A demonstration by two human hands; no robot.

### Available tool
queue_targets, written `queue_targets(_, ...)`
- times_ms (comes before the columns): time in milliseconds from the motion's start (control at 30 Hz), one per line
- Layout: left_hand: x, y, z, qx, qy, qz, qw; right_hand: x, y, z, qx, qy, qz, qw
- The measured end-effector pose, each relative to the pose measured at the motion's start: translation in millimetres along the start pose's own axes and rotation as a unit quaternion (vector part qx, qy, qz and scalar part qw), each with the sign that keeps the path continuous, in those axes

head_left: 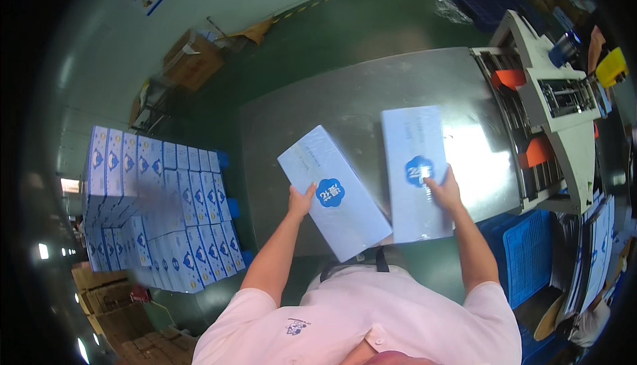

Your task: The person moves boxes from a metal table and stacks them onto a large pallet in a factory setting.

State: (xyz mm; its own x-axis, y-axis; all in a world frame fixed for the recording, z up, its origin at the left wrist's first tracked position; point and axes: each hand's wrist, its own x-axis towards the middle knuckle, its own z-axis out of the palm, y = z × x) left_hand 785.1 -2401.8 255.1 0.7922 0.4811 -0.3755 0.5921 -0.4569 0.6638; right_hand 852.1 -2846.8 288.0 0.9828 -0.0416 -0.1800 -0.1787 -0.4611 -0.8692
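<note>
Two long, flat white boxes with blue emblems are over the metal table [279,109] in front of me. My left hand [302,200] grips the left edge of the left box [335,166], which is turned slantwise, its near end passing the table's front edge. The right box [413,143] stands nearly straight to me. My right hand [446,191] grips its right edge, with the thumb on the top face by the emblem. The boxes' near corners almost meet. Fingers under both boxes are hidden, and I cannot tell whether the boxes rest on the table.
A machine with rollers and orange parts [541,149] adjoins the table's right end. Below it is a blue plastic crate [525,249] beside flat cardboard sheets [590,259]. Stacked white-and-blue boxes [179,199] stand at left on blue pallets. Brown cartons [192,60] lie by the wall.
</note>
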Motion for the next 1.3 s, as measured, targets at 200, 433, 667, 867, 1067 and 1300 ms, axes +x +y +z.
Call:
queue_targets(200, -7, -6, -38, 0.130, 0.142, -0.096, 0.977, -37, -50, 148, -0.087, -0.083, -0.021, 0.993)
queue_targets(433, -71, -132, -105, 0.243, 0.269, -0.078, 0.929, -120, -73, 256, -0.059, -0.080, -0.079, 0.992)
queue_targets(667, -81, -142, -118, 0.267, 0.326, -0.038, 0.906, -88, -99, 279, -0.049, -0.066, -0.117, 0.990)
queue_targets(867, -86, -145, -125, 0.243, 0.309, -0.064, 0.917, -74, -97, 299, -0.097, -0.097, -0.080, 0.987)
queue_targets(1067, -87, -140, -139, 0.251, 0.342, -0.050, 0.904, -82, -113, 297, 0.093, -0.112, -0.104, 0.984)
queue_targets(1300, -94, -139, -147, 0.160, 0.303, -0.081, 0.936, -79, -119, 302, 0.102, -0.160, -0.054, 0.980)
